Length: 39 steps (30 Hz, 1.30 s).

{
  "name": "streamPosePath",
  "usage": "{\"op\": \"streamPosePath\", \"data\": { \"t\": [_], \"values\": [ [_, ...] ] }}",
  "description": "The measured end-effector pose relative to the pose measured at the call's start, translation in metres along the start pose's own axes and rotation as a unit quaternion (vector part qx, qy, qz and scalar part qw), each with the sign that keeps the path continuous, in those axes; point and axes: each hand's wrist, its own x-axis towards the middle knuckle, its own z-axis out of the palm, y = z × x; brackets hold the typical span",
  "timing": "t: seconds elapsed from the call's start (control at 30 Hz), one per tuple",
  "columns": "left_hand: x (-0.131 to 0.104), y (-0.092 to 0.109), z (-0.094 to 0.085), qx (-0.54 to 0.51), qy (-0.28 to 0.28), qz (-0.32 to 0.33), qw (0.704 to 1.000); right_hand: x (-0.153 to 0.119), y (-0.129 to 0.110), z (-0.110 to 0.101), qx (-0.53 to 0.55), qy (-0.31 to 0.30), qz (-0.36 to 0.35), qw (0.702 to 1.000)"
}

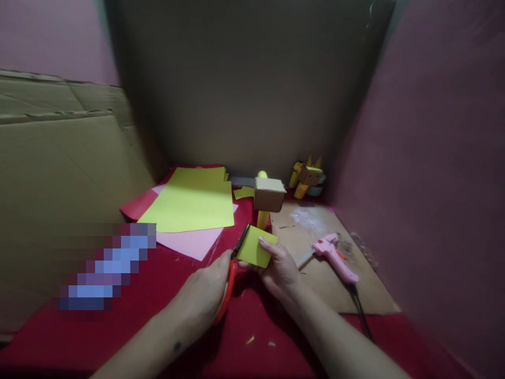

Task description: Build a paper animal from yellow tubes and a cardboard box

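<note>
My left hand (215, 284) is wrapped round the red-handled scissors (230, 289). Their dark blades lie along the left edge of a small yellow paper piece (252, 250). With the thumb on top and fingers beneath, my right hand (282, 266) pinches that paper from its right side. Just beyond the paper stands a yellow tube figure with a small cardboard box (269, 196) as its head. How far the blades are parted is hard to make out.
A pink glue gun (335, 255) lies on a cardboard sheet (366, 295) at right, its cord running toward me. Yellow sheets (189, 202) overlie pink paper (195, 245) at left. A second figure (310, 176) stands at the back right. Paper scraps (250, 340) dot the red cloth (189, 347).
</note>
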Motion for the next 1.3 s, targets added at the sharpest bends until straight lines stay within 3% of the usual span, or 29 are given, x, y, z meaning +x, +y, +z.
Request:
{"op": "streamPosePath", "data": {
  "t": [0.33, 0.5, 0.63, 0.77, 0.9, 0.97, 1.03, 1.1, 1.17, 1.3],
  "values": [
    [0.004, -0.008, 0.007, 0.017, -0.002, 0.023, 1.0, 0.0, 0.001, -0.002, 0.005, -0.004, 0.006, 1.0],
    [0.002, -0.004, 0.0, 0.032, -0.012, -0.001, 0.999, 0.001, 0.0, -0.002, 0.01, 0.013, 0.012, 1.0],
    [0.004, -0.016, -0.012, 0.134, 0.008, -0.04, 0.99, 0.001, -0.003, -0.001, 0.012, 0.051, 0.0, 0.999],
    [0.01, -0.036, -0.03, 0.286, 0.0, -0.044, 0.957, -0.003, -0.006, 0.001, -0.103, 0.037, -0.045, 0.993],
    [0.015, -0.038, -0.043, 0.326, -0.017, -0.012, 0.945, -0.008, -0.004, 0.003, -0.228, 0.02, -0.075, 0.971],
    [0.02, -0.028, -0.045, 0.265, 0.026, 0.017, 0.964, -0.009, -0.002, 0.004, -0.232, 0.02, -0.069, 0.97],
    [0.026, -0.014, -0.042, 0.126, 0.043, 0.061, 0.989, -0.007, -0.001, 0.004, -0.204, 0.013, -0.059, 0.977],
    [0.035, 0.0, -0.036, -0.035, -0.03, 0.076, 0.996, -0.005, -0.001, 0.006, -0.173, -0.001, -0.055, 0.983],
    [0.044, 0.01, -0.03, -0.126, -0.095, 0.054, 0.986, -0.005, -0.006, 0.011, -0.167, -0.018, -0.054, 0.984],
    [0.06, 0.02, -0.037, -0.184, -0.071, 0.077, 0.977, -0.018, -0.041, 0.02, -0.25, -0.021, -0.1, 0.963]
  ]
}}
